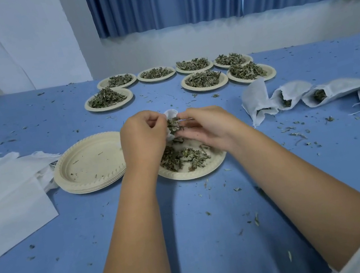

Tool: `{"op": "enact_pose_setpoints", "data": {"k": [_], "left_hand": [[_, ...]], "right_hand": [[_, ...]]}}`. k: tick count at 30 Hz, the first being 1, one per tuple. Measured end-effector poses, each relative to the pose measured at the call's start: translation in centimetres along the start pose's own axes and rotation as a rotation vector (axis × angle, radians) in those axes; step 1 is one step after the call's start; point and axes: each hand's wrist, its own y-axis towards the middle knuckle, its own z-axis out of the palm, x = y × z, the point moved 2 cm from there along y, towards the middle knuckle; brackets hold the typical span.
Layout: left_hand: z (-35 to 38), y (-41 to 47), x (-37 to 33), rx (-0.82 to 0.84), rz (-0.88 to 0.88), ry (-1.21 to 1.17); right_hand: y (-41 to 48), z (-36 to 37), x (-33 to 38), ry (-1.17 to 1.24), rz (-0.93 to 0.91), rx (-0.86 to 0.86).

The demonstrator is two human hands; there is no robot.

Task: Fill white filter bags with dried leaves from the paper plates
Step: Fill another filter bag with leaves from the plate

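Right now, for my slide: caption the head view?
Left hand holds a white filter bag while right hand feeds in dried leaves over a paper plate.

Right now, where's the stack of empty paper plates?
In the head view the stack of empty plates sits left of centre on the table, between the flat filter bags on its left and the leaf plate on its right.

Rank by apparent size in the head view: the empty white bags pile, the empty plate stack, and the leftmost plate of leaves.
1. Empty white bags pile
2. Empty plate stack
3. Leftmost plate of leaves: looks smallest, but lies farther off; may match the stack's plates.
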Motion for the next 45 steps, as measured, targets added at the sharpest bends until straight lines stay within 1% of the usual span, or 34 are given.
{"op": "enact_pose_setpoints", "data": {"k": [2, 6, 9, 13, 16, 17, 19, 22, 24, 25, 29, 30, 32, 34, 35, 37, 39, 41, 45], "left_hand": [[-0.1, 0.0, 0.1, -0.024, -0.03, -0.03], [-0.1, -0.1, 0.0, -0.032, -0.043, -0.054], [0.0, -0.1, -0.3, -0.017, -0.036, -0.04], [0.1, -0.1, -0.4, -0.014, -0.025, -0.025], [0.1, -0.1, -0.4, -0.009, -0.028, -0.047], [0.1, -0.1, -0.4, 0.007, -0.027, -0.068], [0.1, -0.1, -0.5, 0.05, -0.025, -0.142], [0.0, -0.1, -0.7, 0.073, -0.016, -0.215], [0.0, -0.2, -0.8, 0.092, -0.011, -0.21], [0.0, -0.2, -0.9, 0.118, -0.01, -0.21], [0.2, -0.5, -1.1, 0.248, 0.001, -0.205], [0.4, -0.5, -1.1, 0.273, 0.003, -0.198], [0.7, -0.7, -1.2, 0.305, 0.01, -0.168], [0.9, -0.7, -1.1, 0.289, 0.012, -0.142], [0.9, -0.7, -1.0, 0.261, 0.006, -0.133], [0.7, -0.5, -0.8, 0.181, -0.015, -0.095], [0.4, -0.2, -0.5, 0.104, -0.033, -0.055], [0.1, 0.0, -0.3, 0.049, -0.045, -0.041], [-0.1, 0.0, -0.2, -0.014, -0.055, -0.027]], "right_hand": [[0.0, -0.2, 0.3, 0.024, -0.01, 0.004], [-0.2, -0.5, 0.4, -0.117, -0.113, -0.034], [-0.3, -0.1, 0.1, -0.141, -0.194, -0.054], [-0.8, 0.4, -0.3, -0.269, -0.251, -0.076], [-0.8, 0.5, -0.7, -0.397, -0.293, -0.125], [-0.7, 0.5, -0.8, -0.421, -0.295, -0.134], [-0.4, 0.3, -1.0, -0.388, -0.233, -0.099], [0.0, 0.2, -1.2, -0.309, -0.066, 0.062], [0.0, 0.3, -1.5, -0.293, -0.055, 0.131], [0.0, 0.3, -1.5, -0.294, -0.077, 0.13], [0.0, 0.5, -1.8, -0.275, -0.116, 0.052], [-0.1, 0.5, -1.8, -0.315, -0.12, -0.001], [-0.1, 0.4, -1.8, -0.494, -0.162, -0.136], [-0.3, 0.4, -1.7, -0.613, -0.205, -0.206], [-0.4, 0.4, -1.7, -0.605, -0.212, -0.2], [-0.6, 0.5, -1.4, -0.492, -0.19, -0.134], [-0.8, 0.5, -0.9, -0.459, -0.159, -0.068], [-0.6, 0.2, -0.4, -0.496, -0.153, -0.044], [-0.2, -0.2, -0.1, -0.656, -0.241, -0.077]]}}
